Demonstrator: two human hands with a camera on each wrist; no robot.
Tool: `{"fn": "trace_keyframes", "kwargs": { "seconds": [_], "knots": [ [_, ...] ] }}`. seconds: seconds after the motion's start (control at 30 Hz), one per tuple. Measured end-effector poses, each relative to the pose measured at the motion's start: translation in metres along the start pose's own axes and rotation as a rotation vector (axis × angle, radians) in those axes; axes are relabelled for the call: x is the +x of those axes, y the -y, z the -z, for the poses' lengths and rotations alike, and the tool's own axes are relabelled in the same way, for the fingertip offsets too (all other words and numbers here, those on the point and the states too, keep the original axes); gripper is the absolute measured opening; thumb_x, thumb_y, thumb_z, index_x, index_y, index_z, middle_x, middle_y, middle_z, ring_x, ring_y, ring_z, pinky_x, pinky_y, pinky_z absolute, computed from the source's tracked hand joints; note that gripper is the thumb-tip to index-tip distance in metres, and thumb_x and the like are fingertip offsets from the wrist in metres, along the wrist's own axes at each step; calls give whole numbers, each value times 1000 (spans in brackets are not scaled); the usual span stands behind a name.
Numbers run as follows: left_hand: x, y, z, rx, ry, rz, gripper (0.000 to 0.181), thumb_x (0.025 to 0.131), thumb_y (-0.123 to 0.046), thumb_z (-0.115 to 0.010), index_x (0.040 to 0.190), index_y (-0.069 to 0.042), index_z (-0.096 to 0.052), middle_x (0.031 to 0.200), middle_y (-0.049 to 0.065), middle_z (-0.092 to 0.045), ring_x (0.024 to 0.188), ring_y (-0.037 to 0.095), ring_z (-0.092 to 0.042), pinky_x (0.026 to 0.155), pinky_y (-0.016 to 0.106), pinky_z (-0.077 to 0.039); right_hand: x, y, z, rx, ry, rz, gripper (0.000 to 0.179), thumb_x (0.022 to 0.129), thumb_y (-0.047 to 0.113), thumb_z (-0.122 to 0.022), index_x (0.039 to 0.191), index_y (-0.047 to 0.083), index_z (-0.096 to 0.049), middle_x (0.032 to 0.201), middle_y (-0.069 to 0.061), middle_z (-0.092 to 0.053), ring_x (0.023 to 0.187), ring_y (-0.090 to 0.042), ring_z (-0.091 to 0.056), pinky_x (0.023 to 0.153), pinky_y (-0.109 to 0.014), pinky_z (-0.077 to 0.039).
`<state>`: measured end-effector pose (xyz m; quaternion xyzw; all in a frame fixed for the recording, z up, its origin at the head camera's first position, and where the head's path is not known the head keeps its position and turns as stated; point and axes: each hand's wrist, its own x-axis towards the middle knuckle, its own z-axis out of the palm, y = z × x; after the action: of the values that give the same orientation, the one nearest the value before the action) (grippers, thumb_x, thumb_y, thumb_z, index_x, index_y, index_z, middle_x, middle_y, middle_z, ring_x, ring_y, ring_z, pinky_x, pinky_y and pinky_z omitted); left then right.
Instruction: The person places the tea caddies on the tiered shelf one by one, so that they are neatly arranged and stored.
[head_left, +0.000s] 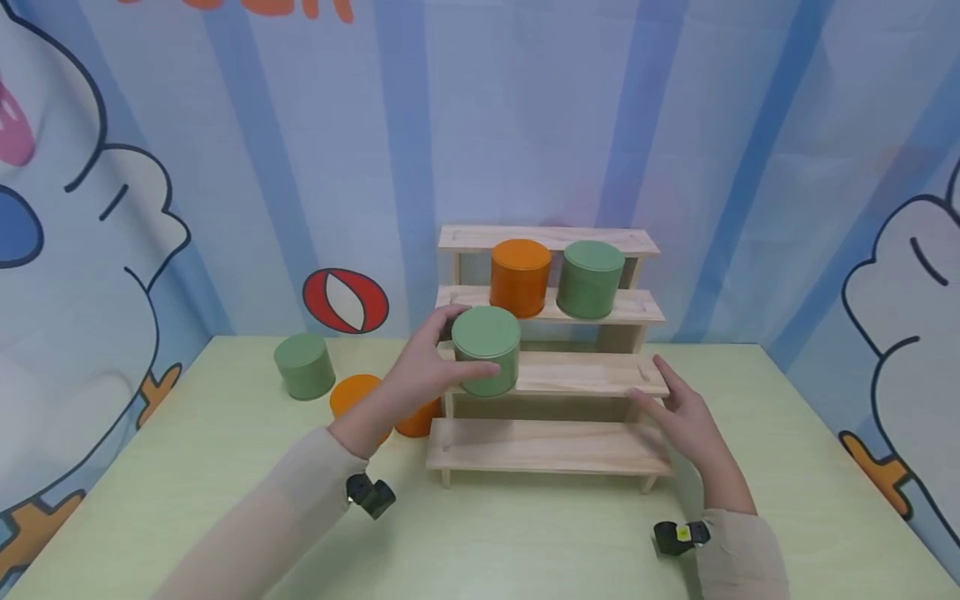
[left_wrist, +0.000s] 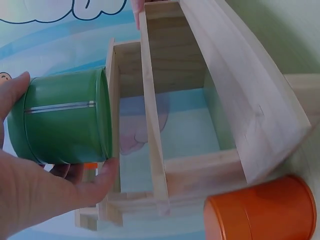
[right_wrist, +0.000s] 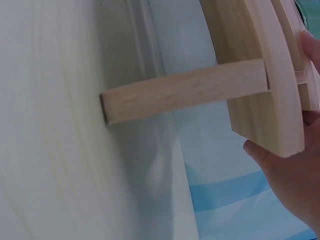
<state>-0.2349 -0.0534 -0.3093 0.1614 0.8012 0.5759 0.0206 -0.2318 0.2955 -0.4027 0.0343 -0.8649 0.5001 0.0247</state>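
My left hand [head_left: 420,371] grips a green cylindrical tin [head_left: 486,354] between thumb and fingers. The tin is upright at the left end of the second step from the bottom of a wooden stepped stand [head_left: 551,446]. In the left wrist view, the same green tin [left_wrist: 65,120] shows a seam along its side. At the stand's right end, my right hand [head_left: 686,425] holds the end of that second step, thumb in front and fingers behind. On the step above stand an orange tin [head_left: 520,279] and another green tin [head_left: 590,281].
Left of the stand on the pale table [head_left: 555,542] are two orange tins, one [head_left: 352,392] partly behind my left forearm. Farther left stands a green tin [head_left: 304,368]. A blue striped backdrop [head_left: 510,125] with cartoon figures hangs close behind the stand.
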Motion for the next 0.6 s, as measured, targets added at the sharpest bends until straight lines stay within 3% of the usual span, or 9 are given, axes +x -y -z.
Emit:
{"fn": "trace_keyframes", "kwargs": {
  "seconds": [0.17,0.6],
  "knots": [
    [8,-2,-17,-24,9,-19,75,75,-21,-83,138,-16,-43,129,3,-52,117,24,-47,98,49,-43,0,1,0,-14,6,-3,88,95,45,-57,155,12,-2,157,-23,-16,141,-43,-24,111,-56,-27],
    [21,-8,-64,-73,20,13,79,72,-23,-86,138,-17,-43,130,-1,-53,118,21,-48,103,46,-41,-1,2,2,-16,41,13,83,98,38,-54,155,11,1,154,-29,-21,136,-46,-32,108,-56,-32]
  ]
}}
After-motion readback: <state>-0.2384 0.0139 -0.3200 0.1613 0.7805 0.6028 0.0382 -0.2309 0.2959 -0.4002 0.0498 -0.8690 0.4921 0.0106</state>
